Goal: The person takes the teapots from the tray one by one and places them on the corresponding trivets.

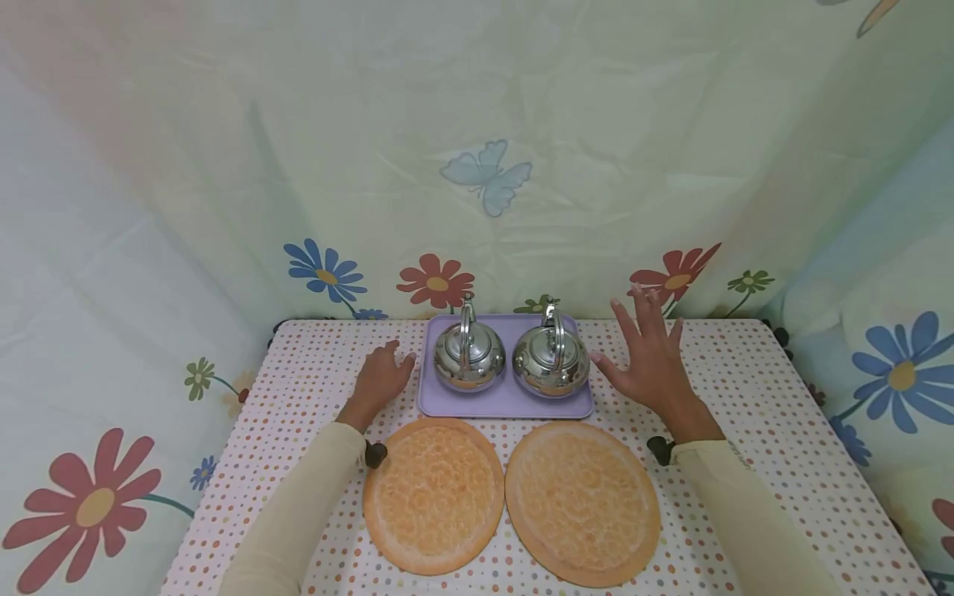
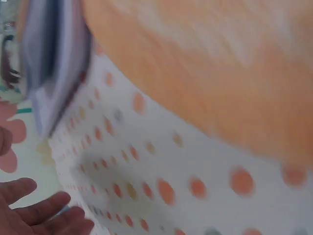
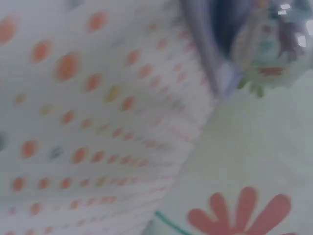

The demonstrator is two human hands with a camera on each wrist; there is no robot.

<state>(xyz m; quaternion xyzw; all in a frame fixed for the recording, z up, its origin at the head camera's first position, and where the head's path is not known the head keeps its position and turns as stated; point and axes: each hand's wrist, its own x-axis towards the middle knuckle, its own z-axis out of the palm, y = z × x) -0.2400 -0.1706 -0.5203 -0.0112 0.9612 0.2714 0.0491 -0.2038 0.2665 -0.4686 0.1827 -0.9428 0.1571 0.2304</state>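
Note:
Two shiny steel kettles, one on the left (image 1: 469, 354) and one on the right (image 1: 551, 359), stand side by side on a lilac tray (image 1: 503, 404) at the back of the dotted table. My left hand (image 1: 382, 377) hovers just left of the tray, fingers loosely bent, holding nothing. My right hand (image 1: 650, 356) is raised to the right of the tray with fingers spread, also holding nothing. The blurred left wrist view shows the left hand's fingers (image 2: 44, 210) and the tray's edge (image 2: 54, 63). In the right wrist view a kettle (image 3: 274, 44) is a blur.
Two round orange mats, left (image 1: 434, 494) and right (image 1: 583, 501), lie side by side in front of the tray. A flowered cloth backdrop (image 1: 477, 165) closes in the table at the back and on both sides. The dotted tablecloth (image 1: 753, 389) runs to the edges.

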